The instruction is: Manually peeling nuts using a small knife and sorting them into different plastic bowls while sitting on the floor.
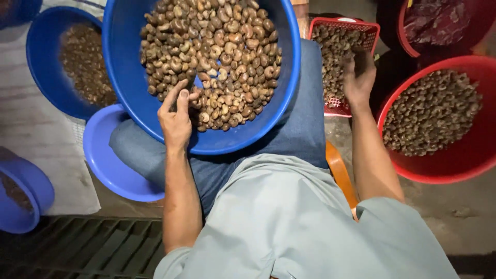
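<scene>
Sitting w/ a big blue basin (129,77) on the lap, the person wears a grey shirt (289,222) and blue trousers (302,119), nearest the camera. Left hand (175,116) rests on the basin's near inner wall, thumb and fingers pinched on one dark nut at the edge of the heap of brown nuts (217,57) filling the basin. Right hand (358,77) is stretched out to the right, over the red mesh basket (369,31); fingers curled down onto the shells (333,51) inside it, but can't tell if they grip anything. The two hands are well apart, one each side of the lap.

Near left: small blue bowl (31,191) on the floor w/ a bit of dark stuff in it, beside a metal floor grate (88,243). Light-blue bowl (108,165) sits under the big basin's left rim, partly hidden by the knee. Near right: red tub (454,165) holding dark nuts (431,113), just beside the right forearm.

Further left: another blue bowl (44,46) w/ darker nuts, resting on a pale sheet (36,129). Far right corner: second red tub (408,36) w/ a dark reddish bag (439,18) in it, behind the first tub.
</scene>
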